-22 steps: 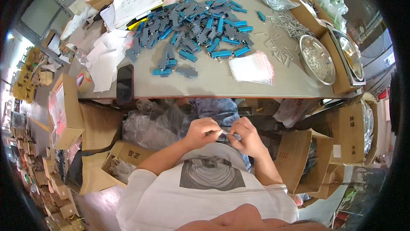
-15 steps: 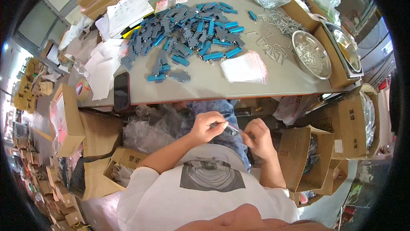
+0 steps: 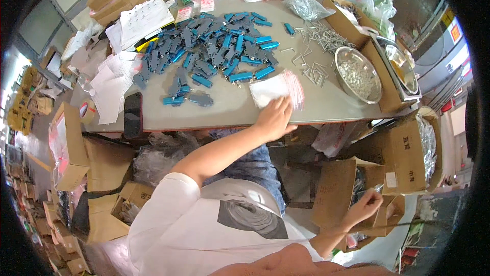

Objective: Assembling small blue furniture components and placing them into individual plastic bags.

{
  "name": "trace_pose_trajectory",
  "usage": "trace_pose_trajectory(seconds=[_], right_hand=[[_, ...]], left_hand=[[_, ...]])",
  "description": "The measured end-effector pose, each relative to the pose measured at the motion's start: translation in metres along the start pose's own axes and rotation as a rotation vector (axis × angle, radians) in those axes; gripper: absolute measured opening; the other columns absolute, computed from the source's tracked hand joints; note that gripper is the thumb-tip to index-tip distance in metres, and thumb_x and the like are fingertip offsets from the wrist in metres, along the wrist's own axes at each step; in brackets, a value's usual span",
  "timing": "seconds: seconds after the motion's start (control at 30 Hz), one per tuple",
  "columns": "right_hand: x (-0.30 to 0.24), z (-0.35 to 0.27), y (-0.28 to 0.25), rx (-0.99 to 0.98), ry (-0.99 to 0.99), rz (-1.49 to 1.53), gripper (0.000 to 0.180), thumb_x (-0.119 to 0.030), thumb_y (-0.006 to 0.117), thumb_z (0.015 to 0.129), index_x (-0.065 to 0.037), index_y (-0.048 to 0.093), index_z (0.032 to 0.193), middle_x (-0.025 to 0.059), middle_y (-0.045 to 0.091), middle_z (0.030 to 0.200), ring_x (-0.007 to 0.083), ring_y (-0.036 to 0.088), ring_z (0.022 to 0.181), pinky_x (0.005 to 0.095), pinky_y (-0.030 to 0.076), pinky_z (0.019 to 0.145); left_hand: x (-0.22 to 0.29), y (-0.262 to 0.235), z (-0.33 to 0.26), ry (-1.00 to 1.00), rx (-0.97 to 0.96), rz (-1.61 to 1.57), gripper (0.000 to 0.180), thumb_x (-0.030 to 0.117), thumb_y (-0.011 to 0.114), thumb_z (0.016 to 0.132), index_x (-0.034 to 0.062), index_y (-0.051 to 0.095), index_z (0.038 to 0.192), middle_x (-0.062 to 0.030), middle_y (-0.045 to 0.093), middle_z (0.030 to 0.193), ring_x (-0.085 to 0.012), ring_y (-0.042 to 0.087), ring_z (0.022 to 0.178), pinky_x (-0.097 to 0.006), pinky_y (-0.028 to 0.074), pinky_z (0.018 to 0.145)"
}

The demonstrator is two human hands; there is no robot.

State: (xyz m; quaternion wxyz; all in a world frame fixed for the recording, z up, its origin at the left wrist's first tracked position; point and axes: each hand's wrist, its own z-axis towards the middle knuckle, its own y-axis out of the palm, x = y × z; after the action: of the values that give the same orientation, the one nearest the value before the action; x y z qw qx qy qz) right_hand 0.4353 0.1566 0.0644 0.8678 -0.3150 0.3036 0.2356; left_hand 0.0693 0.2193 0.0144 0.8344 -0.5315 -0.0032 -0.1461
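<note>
Left hand [image 3: 274,118] lies open, palm down, on the stack of small clear bags [image 3: 278,88] near the front edge of the counter [image 3: 229,110]. Right hand [image 3: 363,207] is lowered beside a cardboard box [image 3: 334,194], fingers pinched on a small item, too small to identify.

We see a stack of clear bags with red edges [image 3: 278,88] at centre frame on the bench [image 3: 326,106], a dark phone screen [image 3: 132,115] centre-left, and brown cartons [image 3: 406,156] with white labels lower right.
</note>
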Motion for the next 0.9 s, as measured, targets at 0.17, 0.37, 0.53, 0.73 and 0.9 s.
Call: trace_pose_trajectory(seconds=[0.17, 0.37, 0.53, 0.73, 0.9], right_hand=[[-0.026, -0.015, 0.055, -0.273, -0.102, 0.093, 0.014, -0.01, 0.062, 0.09, 0.0, 0.055, 0.096, 0.0071, 0.054, 0.087, 0.0163, 0.049, 0.079, 0.0288, 0.043, 0.07], [-0.092, -0.044, 0.111, -0.679, -0.196, 0.326, 0.011, -0.003, 0.065, 0.082, 0.001, 0.059, 0.09, 0.0113, 0.056, 0.084, 0.023, 0.055, 0.073, 0.0329, 0.046, 0.065], [-0.115, -0.075, 0.126, -0.887, -0.316, 0.495, 0.013, 0.001, 0.066, 0.078, -0.001, 0.06, 0.09, 0.0129, 0.058, 0.087, 0.0258, 0.056, 0.075, 0.0326, 0.047, 0.065], [-0.13, -0.106, 0.132, -1.306, -0.182, 0.736, 0.03, 0.004, 0.069, 0.077, 0.0, 0.053, 0.103, 0.0089, 0.06, 0.094, 0.0155, 0.056, 0.075, 0.0277, 0.047, 0.069], [-0.132, -0.13, 0.156, -1.572, 0.013, 0.861, 0.027, 0.008, 0.067, 0.078, -0.002, 0.05, 0.096, 0.0029, 0.058, 0.086, 0.0077, 0.055, 0.076, 0.0237, 0.046, 0.069]], left_hand=[[-0.004, 0.01, -0.029, 0.159, 0.162, -0.075, 0.026, 0.02, 0.062, 0.082, -0.0014, 0.06, 0.096, -0.013, 0.058, 0.098, -0.0278, 0.056, 0.096, -0.04, 0.047, 0.083], [-0.004, -0.006, -0.038, 0.121, 0.282, -0.289, 0.008, 0.01, 0.065, 0.08, 0.0038, 0.066, 0.083, -0.0073, 0.058, 0.086, -0.0251, 0.058, 0.081, -0.038, 0.05, 0.068], [0.018, -0.056, -0.084, -0.184, 0.371, -0.772, 0.017, 0.01, 0.064, 0.087, 0.0053, 0.07, 0.103, -0.0128, 0.069, 0.09, -0.0261, 0.066, 0.077, -0.036, 0.052, 0.07], [0.032, -0.062, -0.16, -0.645, 0.054, -1.428, 0.017, 0.014, 0.073, 0.084, 0.0025, 0.061, 0.082, -0.0014, 0.064, 0.081, -0.0064, 0.056, 0.075, -0.023, 0.046, 0.068], [0.031, -0.083, -0.188, -0.807, 0.074, -1.519, 0.012, 0.012, 0.07, 0.085, 0.001, 0.065, 0.085, -0.0002, 0.063, 0.078, -0.0058, 0.055, 0.074, -0.023, 0.045, 0.066]])
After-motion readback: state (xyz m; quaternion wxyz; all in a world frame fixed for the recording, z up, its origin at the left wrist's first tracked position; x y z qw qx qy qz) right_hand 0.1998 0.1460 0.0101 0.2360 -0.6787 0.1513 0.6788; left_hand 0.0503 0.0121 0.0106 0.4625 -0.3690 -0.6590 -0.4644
